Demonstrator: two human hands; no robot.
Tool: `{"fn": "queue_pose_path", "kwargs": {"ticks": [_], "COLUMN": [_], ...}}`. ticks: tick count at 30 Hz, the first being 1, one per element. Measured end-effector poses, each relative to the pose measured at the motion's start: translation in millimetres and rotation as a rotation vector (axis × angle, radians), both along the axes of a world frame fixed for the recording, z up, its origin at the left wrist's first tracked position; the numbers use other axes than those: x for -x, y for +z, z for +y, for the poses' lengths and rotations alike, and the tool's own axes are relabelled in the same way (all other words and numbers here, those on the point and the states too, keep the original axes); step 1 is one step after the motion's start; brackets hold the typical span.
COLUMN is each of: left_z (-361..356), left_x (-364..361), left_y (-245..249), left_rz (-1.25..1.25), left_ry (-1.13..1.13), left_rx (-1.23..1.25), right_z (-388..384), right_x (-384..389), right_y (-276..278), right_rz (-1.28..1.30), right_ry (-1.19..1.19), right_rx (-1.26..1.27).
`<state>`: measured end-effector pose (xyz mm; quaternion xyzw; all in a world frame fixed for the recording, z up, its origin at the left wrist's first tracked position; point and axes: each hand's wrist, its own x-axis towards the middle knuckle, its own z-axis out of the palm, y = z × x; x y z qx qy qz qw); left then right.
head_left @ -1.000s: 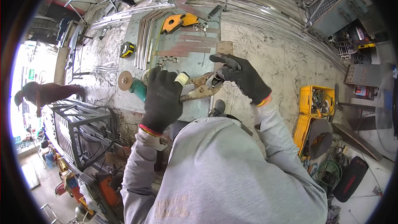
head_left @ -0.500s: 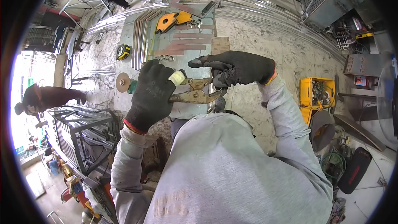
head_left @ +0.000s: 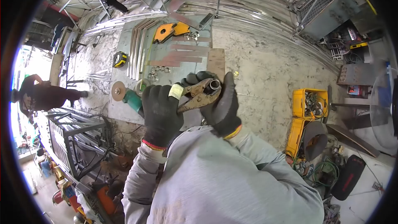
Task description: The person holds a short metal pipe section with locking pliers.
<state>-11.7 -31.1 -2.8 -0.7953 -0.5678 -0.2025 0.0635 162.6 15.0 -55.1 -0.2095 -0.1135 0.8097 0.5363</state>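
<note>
My left hand (head_left: 163, 114), in a dark work glove with pale tape on one finger, is closed around the handles of worn locking pliers (head_left: 198, 97). A short metal ring (head_left: 214, 85) sits at the jaws, its round opening facing up. My right hand (head_left: 227, 110), gloved too, wraps around the jaw end from the right and below, thumb beside the ring. Its other fingers partly pass behind the pliers, so their exact contact is hidden. Just left of my left hand lies a green angle grinder (head_left: 132, 101) with a brownish disc (head_left: 118, 91).
On the metal sheet (head_left: 124, 37) lie long tubes (head_left: 139, 52), flat strips (head_left: 186, 54), small rings (head_left: 159, 70), orange angle magnets (head_left: 166, 32) and a tape measure (head_left: 120, 59). A yellow crate (head_left: 297, 103) stands right. Two people (head_left: 54, 93) are at the left and upper left.
My right hand has come down and left, from beside the jaws to around them. The pliers have tilted upward, and the ring at their jaws now shows clearly.
</note>
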Motion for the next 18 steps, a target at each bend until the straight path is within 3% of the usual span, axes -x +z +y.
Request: {"fn": "queue_pose_path", "kwargs": {"ticks": [2, 6, 8, 18], "left_z": [1, 1, 2, -5], "left_x": [-11, -24, -25, -32], "left_y": [-8, -16, -15, -32], "left_rz": [0.001, -0.02, 0.0, -0.089], "left_ry": [0.048, 0.096, 0.109, 0.136], "left_rx": [-0.027, -0.023, 0.016, 0.093], "right_z": [1, 12, 17, 25], "right_x": [5, 0, 2, -2], "right_y": [-2, 1, -7, -11], "right_rz": [0.295, 0.109, 0.277, 0.281], "right_ry": [-0.031, -0.067, -0.042, 0.033], "right_rx": [0.077, 0.064, -0.019, -0.091]}}
